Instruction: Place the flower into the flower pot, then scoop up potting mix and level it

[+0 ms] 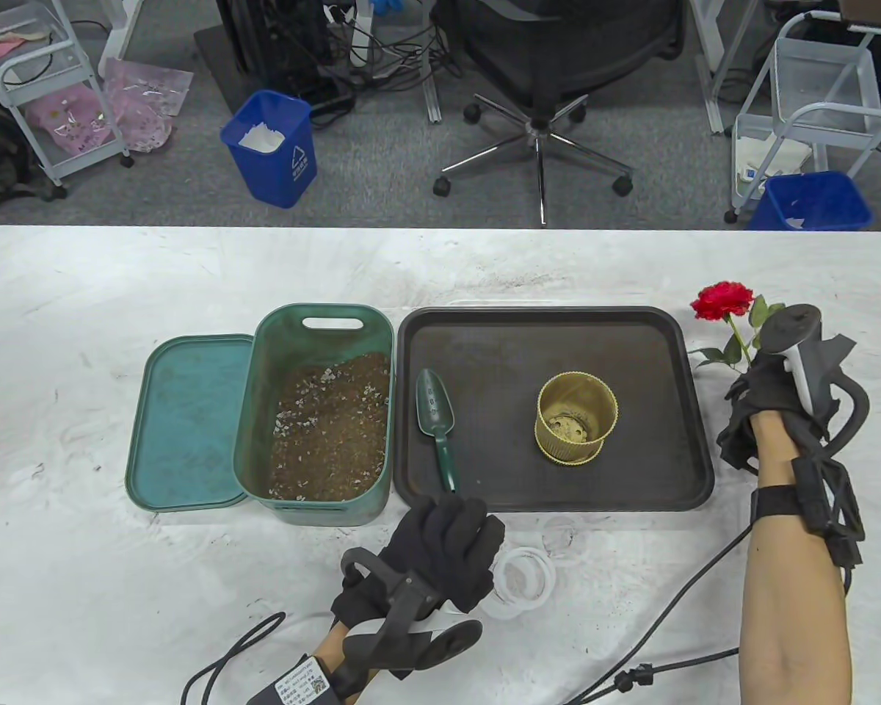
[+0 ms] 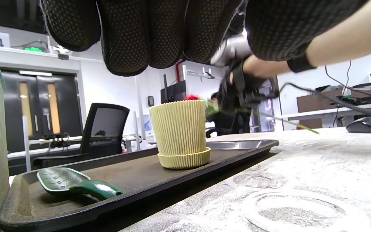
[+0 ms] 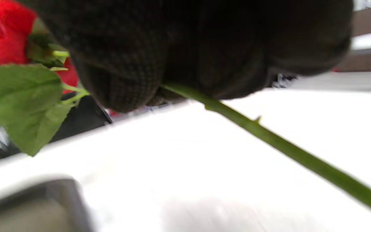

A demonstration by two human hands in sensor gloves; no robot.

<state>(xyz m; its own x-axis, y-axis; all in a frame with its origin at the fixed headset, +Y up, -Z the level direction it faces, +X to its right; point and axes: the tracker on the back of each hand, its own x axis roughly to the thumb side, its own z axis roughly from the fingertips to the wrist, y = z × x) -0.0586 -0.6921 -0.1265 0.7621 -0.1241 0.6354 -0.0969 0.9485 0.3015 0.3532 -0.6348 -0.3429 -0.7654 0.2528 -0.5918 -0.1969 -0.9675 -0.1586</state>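
Right hand point(image 1: 774, 396), right edge of the table view, just off the tray point(image 1: 440, 323): grip clamped on the stem of the red flower point(image 1: 721, 300). Bloom points to the upper right of the frame; right wrist view shows the stem running out from under the curled fingers point(image 3: 124, 80), above the white surface point(image 1: 81, 352).

Left hand point(image 1: 440, 554), bottom centre: grip apart, fingers straight, holding nothing, fingertips near the handle end of the green scoop point(image 1: 437, 426).

Scoop lies at the tray's left side. Yellow ribbed flower pot point(image 1: 577, 417) stands upright mid-tray, no flower in it.

Green bin of potting mix point(image 1: 334, 426) sits left of the tray, its lid point(image 1: 187, 422) flat beside it.
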